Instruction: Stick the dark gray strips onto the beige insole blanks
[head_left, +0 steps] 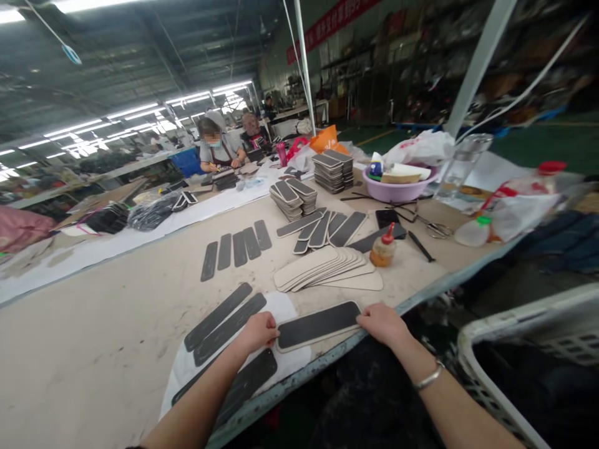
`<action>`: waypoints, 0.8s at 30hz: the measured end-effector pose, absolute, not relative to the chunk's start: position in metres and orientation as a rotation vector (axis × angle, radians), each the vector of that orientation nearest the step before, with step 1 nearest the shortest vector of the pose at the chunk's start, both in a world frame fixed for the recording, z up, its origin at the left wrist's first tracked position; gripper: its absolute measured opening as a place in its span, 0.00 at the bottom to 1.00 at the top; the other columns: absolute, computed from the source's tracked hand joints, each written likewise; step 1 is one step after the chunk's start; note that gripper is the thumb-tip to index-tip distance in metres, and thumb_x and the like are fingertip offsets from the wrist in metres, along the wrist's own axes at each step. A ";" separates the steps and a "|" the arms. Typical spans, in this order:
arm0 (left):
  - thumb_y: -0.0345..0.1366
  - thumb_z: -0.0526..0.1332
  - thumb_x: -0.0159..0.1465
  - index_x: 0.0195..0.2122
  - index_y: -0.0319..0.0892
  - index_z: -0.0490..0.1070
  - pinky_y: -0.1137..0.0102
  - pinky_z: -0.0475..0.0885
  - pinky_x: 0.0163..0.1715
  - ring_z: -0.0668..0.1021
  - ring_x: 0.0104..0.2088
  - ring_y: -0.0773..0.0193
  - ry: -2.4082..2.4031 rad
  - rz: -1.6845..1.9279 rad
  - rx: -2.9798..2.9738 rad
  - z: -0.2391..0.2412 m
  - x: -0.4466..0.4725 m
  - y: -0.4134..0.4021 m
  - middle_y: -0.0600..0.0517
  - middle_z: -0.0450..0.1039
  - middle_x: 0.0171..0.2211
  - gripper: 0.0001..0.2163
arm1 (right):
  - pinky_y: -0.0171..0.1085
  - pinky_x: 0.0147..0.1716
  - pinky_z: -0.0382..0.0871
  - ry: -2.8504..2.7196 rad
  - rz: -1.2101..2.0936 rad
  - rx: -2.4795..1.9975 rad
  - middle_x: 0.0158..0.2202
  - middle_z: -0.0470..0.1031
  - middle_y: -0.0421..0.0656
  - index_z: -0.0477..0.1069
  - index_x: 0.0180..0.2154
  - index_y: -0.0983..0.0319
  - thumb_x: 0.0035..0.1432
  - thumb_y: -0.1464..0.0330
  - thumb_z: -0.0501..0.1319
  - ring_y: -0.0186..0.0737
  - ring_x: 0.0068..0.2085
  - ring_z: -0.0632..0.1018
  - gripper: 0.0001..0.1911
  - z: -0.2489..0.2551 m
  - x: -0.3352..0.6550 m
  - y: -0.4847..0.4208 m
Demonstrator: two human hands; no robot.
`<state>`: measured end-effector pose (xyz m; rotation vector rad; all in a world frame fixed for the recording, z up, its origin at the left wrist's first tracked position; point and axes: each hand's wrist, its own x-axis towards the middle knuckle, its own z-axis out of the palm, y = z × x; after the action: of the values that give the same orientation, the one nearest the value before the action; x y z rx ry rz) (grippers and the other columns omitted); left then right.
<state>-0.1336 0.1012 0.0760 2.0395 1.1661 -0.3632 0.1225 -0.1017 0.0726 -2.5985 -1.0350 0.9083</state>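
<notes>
A long black strip with a beige backing [318,324] lies near the table's front edge. My left hand [257,332] is closed on its left end, fingers curled. My right hand [381,323] presses on its right end, fingers bent over the edge. Under and beside the strip lies a white sheet [285,308] with black strips [224,323] on it. Behind it a fan of beige strips [327,268] rests on the table, with a small glue bottle [382,247] next to it.
Rows and stacks of black strips [290,199] cover the mid table. A purple bowl [397,190], scissors [428,226], a phone [388,219] and bags sit at the right. A white crate [528,324] stands off the table's edge. Other people work at the far end.
</notes>
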 end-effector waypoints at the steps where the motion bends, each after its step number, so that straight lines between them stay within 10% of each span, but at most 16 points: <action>1: 0.29 0.59 0.52 0.28 0.40 0.62 0.78 0.65 0.18 0.75 0.19 0.68 1.168 -0.368 2.038 0.077 -0.133 0.101 0.58 0.68 0.18 0.05 | 0.34 0.26 0.58 -1.037 0.912 -2.596 0.27 0.75 0.46 0.73 0.23 0.61 0.48 0.62 0.53 0.39 0.31 0.74 0.14 0.073 0.123 -0.102; 24: 0.29 0.60 0.50 0.29 0.41 0.64 0.78 0.64 0.20 0.74 0.19 0.69 1.194 -0.405 2.086 0.082 -0.133 0.100 0.58 0.70 0.17 0.06 | 0.33 0.26 0.57 -1.064 0.926 -2.584 0.26 0.74 0.44 0.74 0.24 0.59 0.47 0.62 0.54 0.39 0.30 0.73 0.12 0.064 0.125 -0.100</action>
<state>-0.1326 0.0997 0.0816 2.0859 1.1940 -0.4049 0.1248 -0.0999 0.0641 -2.5840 -1.0639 0.9264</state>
